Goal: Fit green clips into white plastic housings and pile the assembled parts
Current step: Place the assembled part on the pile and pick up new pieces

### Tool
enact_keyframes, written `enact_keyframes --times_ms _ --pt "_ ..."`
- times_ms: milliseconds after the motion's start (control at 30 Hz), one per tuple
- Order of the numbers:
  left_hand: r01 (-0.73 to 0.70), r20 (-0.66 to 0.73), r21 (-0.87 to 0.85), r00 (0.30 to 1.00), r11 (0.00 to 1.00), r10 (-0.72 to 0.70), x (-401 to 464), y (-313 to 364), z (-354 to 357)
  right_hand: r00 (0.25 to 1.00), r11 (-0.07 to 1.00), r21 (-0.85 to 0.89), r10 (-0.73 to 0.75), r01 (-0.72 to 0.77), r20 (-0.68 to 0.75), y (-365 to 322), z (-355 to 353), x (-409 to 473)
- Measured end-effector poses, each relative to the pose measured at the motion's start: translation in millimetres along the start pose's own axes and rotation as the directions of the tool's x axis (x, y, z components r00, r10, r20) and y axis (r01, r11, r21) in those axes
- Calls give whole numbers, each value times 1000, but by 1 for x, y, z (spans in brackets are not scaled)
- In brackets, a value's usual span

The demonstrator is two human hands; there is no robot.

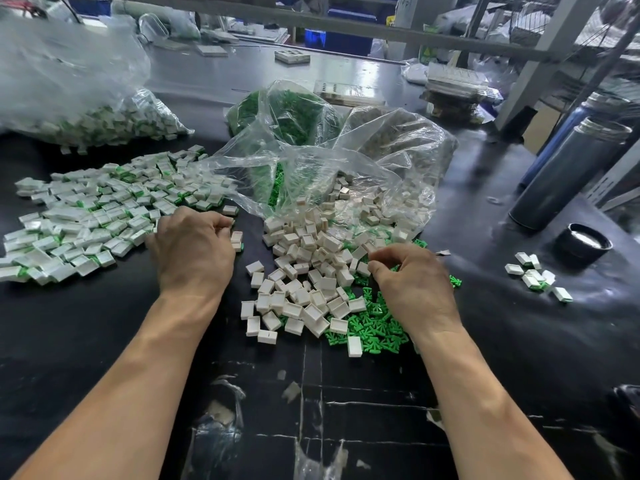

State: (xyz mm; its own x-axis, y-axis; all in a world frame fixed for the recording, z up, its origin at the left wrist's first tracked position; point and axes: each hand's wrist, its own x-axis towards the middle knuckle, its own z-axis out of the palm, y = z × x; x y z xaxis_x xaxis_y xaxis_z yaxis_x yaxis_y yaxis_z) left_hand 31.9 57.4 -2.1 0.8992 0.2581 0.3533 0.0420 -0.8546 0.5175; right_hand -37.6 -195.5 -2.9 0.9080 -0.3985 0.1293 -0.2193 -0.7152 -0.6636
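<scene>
Over the loose housings [304, 271], your right hand [412, 289] pinches together (on what, I cannot tell); left hand [194, 251] curls, contents hidden. Seat each clip [374, 323] squarely.

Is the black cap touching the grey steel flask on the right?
Apart. The head view shows bare dark tabletop between the black cap and the base of the grey steel flask.

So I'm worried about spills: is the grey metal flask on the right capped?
Uncapped: grey metal flask shows bare threaded neck; black cap lies beside it.
</scene>
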Motion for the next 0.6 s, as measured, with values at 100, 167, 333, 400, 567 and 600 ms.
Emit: enact_keyframes --times_ms 100,167,333,400,567,600 --pt "-80 6 -13 997 997 80 -6 9 -1 1000 999 -32 13 -12 23 -1 -2 -1" --pt "-137 70 -169 986 976 151 -14 18 -1 999 999 -27 18 -17 33 -2 -4 -1" --pt "-211 327 -397 877 893 352 -43 47 1 998 999 -22 45 -44 37 -2 -8 0" --pt "-262 373 -388 832 884 410 -51 53 6 997 997 -46 66 -64 27 -1 -13 2" --pt "-339 377 -310 814 889 442 -62 57 17 986 987 -95 137 -128 96 1 -19 4" --pt "-350 364 -303 817 886 447 -63 58 19 982 985 -111 149 -136 117 0 -18 4"
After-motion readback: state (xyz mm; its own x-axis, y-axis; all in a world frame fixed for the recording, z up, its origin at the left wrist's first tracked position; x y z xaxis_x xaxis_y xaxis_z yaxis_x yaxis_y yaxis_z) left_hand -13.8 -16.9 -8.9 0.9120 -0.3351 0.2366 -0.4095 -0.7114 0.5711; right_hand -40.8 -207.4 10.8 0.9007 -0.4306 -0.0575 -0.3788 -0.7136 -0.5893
